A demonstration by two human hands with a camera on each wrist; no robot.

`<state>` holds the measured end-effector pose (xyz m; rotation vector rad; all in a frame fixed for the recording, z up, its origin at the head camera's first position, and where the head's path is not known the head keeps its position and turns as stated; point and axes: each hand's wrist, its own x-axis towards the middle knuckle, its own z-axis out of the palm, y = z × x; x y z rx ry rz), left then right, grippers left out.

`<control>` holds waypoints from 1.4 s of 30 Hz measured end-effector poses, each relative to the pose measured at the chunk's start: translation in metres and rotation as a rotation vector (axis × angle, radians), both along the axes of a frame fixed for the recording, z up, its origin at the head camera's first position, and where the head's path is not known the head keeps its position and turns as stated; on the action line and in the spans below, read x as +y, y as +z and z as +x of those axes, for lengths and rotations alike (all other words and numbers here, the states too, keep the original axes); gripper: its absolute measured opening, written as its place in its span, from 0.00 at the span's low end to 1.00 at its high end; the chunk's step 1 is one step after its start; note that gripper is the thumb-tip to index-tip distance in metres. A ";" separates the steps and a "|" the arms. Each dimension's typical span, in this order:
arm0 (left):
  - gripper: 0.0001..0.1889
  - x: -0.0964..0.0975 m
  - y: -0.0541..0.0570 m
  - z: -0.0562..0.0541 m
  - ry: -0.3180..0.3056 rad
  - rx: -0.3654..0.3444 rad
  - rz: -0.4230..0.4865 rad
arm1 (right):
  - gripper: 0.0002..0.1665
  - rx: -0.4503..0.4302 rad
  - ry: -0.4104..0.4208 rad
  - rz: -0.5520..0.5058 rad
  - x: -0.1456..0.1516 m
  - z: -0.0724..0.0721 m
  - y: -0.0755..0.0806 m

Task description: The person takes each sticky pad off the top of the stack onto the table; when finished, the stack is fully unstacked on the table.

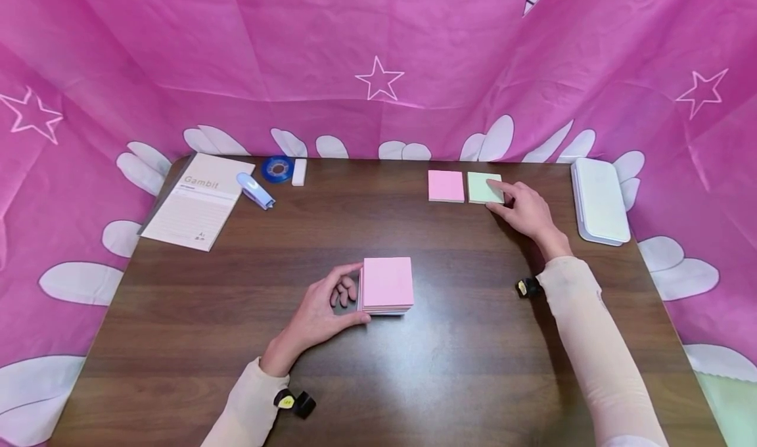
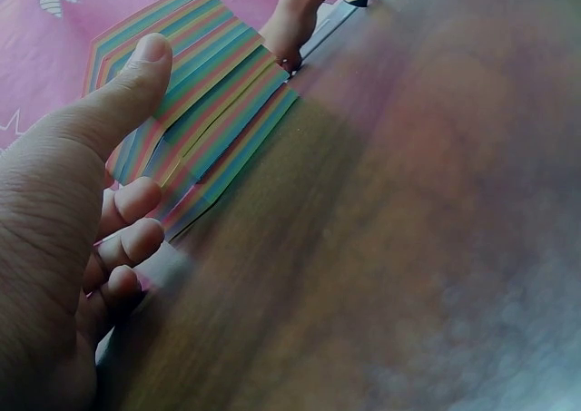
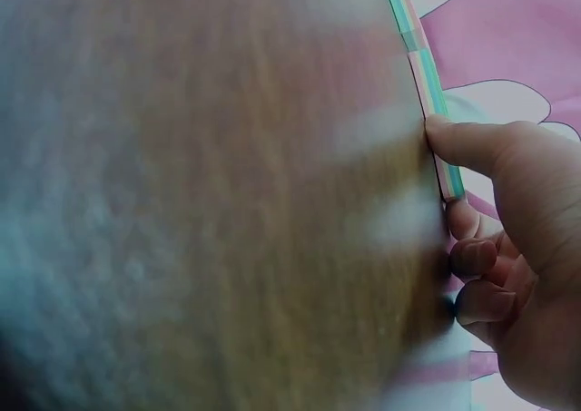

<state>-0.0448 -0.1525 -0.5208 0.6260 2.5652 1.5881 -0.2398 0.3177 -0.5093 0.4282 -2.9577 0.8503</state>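
Near the table's middle stands a stack of sticky note pads (image 1: 387, 282), pink on top. Its layered, multicoloured edges (image 2: 218, 89) show in the left wrist view. My left hand (image 1: 322, 309) holds the stack's left side between thumb and index finger, the other fingers curled beside it. Farther back, my right hand (image 1: 528, 211) pinches a light green sticky note pad (image 1: 481, 187) at its right side with thumb and index finger. That pad lies on the table, just right of a single pink sticky note pad (image 1: 446, 186).
At the back left lie a notebook (image 1: 192, 204), a light blue stapler (image 1: 255, 190), a blue tape roll (image 1: 277, 169) and a white eraser-like block (image 1: 299, 171). A white case (image 1: 601, 200) sits at the back right. A pink curtain (image 1: 296, 52) surrounds the wooden table (image 1: 449, 381).
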 end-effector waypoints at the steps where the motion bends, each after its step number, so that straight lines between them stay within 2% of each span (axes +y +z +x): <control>1: 0.45 0.000 0.000 0.000 0.000 0.001 0.000 | 0.37 0.004 -0.004 -0.002 0.001 0.000 0.000; 2: 0.45 0.000 0.000 0.000 -0.002 0.003 0.001 | 0.38 0.012 -0.002 -0.008 0.005 -0.003 -0.005; 5: 0.46 0.001 0.001 0.000 -0.003 0.006 0.002 | 0.41 0.034 0.005 -0.027 0.005 0.001 -0.004; 10: 0.45 0.001 0.001 0.001 -0.004 0.004 -0.001 | 0.43 0.067 -0.012 -0.033 -0.007 0.020 0.016; 18: 0.45 0.000 0.000 0.001 -0.003 -0.008 -0.003 | 0.35 0.176 -0.051 -0.087 -0.031 0.051 0.035; 22: 0.45 0.000 0.000 0.001 -0.005 -0.006 0.001 | 0.31 0.213 -0.026 -0.148 -0.047 0.068 0.040; 26: 0.45 0.000 0.000 0.001 -0.008 -0.004 0.004 | 0.29 0.247 0.013 -0.230 -0.067 0.085 0.046; 32: 0.45 0.000 0.001 0.000 -0.007 -0.006 0.010 | 0.27 0.273 0.120 -0.364 -0.095 0.110 0.054; 38: 0.45 0.000 0.001 0.000 -0.010 -0.010 0.017 | 0.28 0.227 0.248 -0.455 -0.128 0.135 0.061; 42: 0.45 0.000 0.001 0.000 -0.008 -0.015 0.011 | 0.30 0.165 0.328 -0.429 -0.145 0.148 0.063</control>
